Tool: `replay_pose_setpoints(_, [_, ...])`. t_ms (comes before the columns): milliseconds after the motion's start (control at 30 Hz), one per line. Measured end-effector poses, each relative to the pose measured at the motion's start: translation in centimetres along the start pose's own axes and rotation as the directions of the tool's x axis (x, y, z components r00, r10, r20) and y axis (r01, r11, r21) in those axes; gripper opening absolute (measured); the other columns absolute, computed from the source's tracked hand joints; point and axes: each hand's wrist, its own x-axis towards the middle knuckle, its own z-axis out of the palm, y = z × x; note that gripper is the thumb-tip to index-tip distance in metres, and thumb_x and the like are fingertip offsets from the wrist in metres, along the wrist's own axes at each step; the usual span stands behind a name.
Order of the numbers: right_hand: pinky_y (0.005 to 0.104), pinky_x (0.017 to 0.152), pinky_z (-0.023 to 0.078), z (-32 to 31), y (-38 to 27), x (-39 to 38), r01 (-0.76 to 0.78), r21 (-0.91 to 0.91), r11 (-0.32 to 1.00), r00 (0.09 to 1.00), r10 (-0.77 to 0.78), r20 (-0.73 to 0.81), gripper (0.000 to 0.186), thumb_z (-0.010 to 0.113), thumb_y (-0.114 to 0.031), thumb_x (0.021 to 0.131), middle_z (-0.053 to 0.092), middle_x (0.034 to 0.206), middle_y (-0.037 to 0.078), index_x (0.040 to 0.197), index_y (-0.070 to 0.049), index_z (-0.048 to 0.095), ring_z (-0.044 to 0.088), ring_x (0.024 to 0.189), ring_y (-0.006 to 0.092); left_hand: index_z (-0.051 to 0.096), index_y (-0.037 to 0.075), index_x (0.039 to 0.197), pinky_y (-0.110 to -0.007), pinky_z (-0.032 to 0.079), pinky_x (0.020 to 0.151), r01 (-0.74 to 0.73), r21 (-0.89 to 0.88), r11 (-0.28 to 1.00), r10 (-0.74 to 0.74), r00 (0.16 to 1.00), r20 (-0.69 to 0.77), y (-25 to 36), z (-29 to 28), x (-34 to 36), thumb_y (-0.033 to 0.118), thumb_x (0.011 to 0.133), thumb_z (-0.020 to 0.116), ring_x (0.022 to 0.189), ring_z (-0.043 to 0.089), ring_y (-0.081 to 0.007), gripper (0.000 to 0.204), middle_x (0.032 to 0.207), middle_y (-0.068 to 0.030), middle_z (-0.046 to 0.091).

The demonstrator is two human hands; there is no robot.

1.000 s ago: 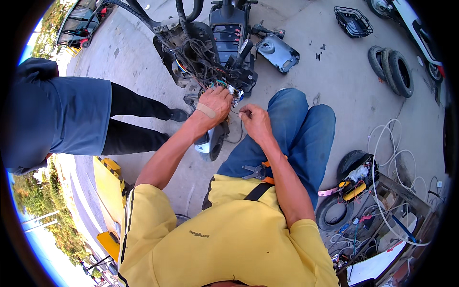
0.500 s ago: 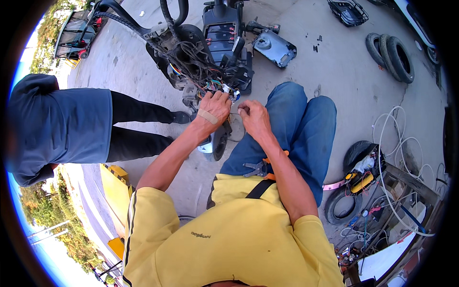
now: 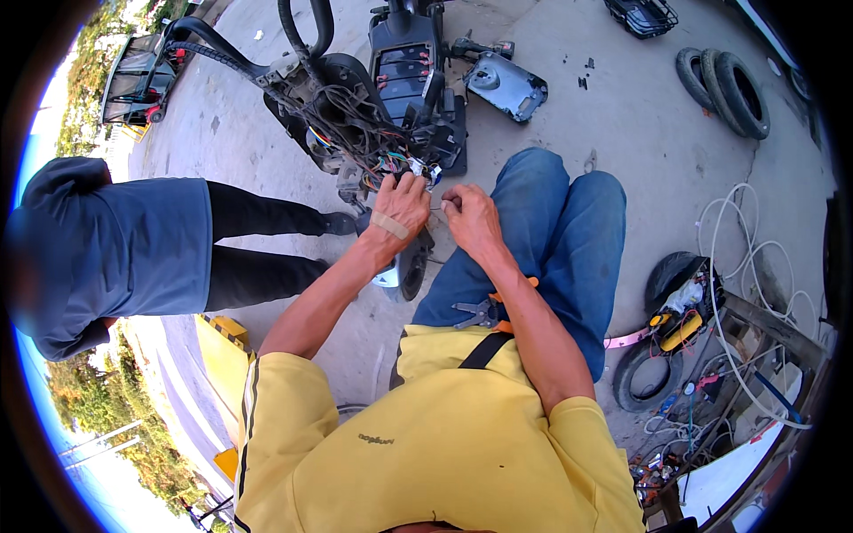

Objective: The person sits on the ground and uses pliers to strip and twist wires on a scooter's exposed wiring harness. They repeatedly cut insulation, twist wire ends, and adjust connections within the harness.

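Note:
My left hand [image 3: 402, 210], with a tan plaster across its back, is closed in front of the scooter's exposed wiring [image 3: 364, 133]. Its fingertips are partly hidden, and a thin wire [image 3: 435, 209] seems to run from them toward my other hand. Close beside it, my right hand [image 3: 471, 216] pinches the end of that wire between thumb and forefinger. Colored leads and white connectors [image 3: 418, 166] stick out just beyond my left fingers. The stripped electric scooter [image 3: 409, 71] stands ahead of me, its battery bay uncovered. Pliers with orange handles [image 3: 480, 313] rest on my lap.
A person in dark clothes [image 3: 133, 240] stands to my left. A grey panel [image 3: 506, 86] lies right of the scooter. Several tires [image 3: 742, 93], a black basket [image 3: 641, 16], a white hose [image 3: 724, 266] and cluttered parts lie to the right. A yellow barrier [image 3: 222, 355] stands left.
Both hands keep nearly the same pose by the wiring. The view has turned slightly, so the scooter and surroundings sit a little differently in the picture.

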Motion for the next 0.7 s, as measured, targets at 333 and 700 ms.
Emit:
replay_pose_setpoints(333, [0.042,0.087,0.057,5.1,2.9,2.7,-0.277,0.143,0.95,0.943,0.241,0.229,0.047,0.069,-0.007,0.093,0.071,0.122,0.021,0.137,0.004,0.056,0.071,0.103,0.0331,0.07,0.008,0.088,-0.041,0.042,0.077,0.061,-0.035,0.998,-0.062,0.997,-0.037,-0.5,-0.4,-0.4,0.019,0.083,0.075,0.098,0.059,-0.0252,0.013,0.098,-0.0053,0.062])
replay_pose_setpoints(700, [0.0312,0.083,0.059,2.8,2.5,2.3,-0.385,0.868,0.312,0.907,0.303,0.293,0.041,0.068,-0.006,0.099,0.069,0.114,0.014,0.137,0.006,0.056,0.071,0.094,0.0185,0.074,0.008,0.102,-0.043,0.053,0.078,0.29,-0.443,0.849,-0.365,0.926,-0.095,-0.6,-2.7,-0.3,0.012,0.084,0.079,0.093,0.063,-0.0306,0.02,0.096,-0.008,0.064])
